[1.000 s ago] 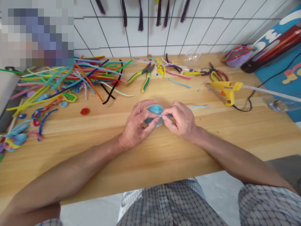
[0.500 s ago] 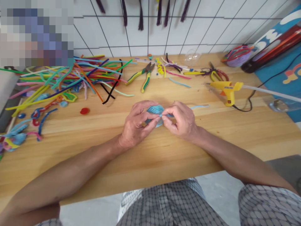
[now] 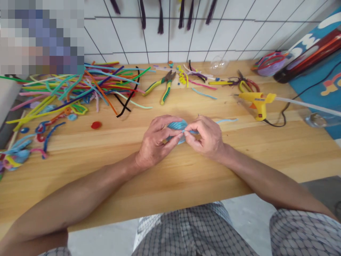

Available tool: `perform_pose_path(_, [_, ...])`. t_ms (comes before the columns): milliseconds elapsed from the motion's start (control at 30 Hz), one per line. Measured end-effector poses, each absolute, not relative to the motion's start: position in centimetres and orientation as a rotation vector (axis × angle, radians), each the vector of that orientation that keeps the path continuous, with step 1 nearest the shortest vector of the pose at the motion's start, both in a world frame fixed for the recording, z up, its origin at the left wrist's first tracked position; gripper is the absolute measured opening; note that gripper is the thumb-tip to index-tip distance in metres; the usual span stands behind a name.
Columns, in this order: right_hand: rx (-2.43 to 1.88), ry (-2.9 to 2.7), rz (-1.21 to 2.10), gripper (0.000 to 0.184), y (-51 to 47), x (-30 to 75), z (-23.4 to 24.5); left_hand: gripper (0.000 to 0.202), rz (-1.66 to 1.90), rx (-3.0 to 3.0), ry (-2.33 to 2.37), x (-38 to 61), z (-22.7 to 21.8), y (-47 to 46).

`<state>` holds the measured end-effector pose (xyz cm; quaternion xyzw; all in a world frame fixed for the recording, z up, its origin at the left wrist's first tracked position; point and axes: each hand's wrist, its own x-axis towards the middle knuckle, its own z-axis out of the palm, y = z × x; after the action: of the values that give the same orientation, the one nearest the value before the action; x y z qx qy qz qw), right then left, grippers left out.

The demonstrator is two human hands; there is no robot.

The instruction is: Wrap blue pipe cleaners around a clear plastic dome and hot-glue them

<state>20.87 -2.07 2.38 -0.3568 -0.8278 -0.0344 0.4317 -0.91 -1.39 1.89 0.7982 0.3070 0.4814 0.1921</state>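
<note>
Both hands meet over the middle of the wooden table (image 3: 186, 177). My left hand (image 3: 157, 140) is closed around a flat coil of light blue pipe cleaner (image 3: 177, 125), most of which its fingers cover. My right hand (image 3: 206, 137) pinches the coil's loose strand just to the right of the coil, and that blue pipe cleaner tail (image 3: 226, 121) runs out past the hand onto the table.
A heap of coloured pipe cleaners (image 3: 77, 89) fills the back left. Green-handled pliers (image 3: 165, 85) lie behind the hands. A yellow glue gun (image 3: 257, 101) with its black cord stands at the right. A small red piece (image 3: 96, 125) lies to the left.
The hands have stayed in place; the fingers have shifted slightly on the blue coil, covering a little more of it.
</note>
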Motion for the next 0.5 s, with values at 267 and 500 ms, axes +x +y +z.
perform_pose_path(267, [-0.877,-2.046,-0.058,0.009,-1.77,21.5,2.82,0.012,1.425,2.186,0.913,-1.07,2.0,-1.11])
perform_pose_path(500, [-0.872,-2.036,0.072,0.003,-1.99,21.29,3.16,0.008,1.436,2.157,0.878,-1.06,1.86,-1.01])
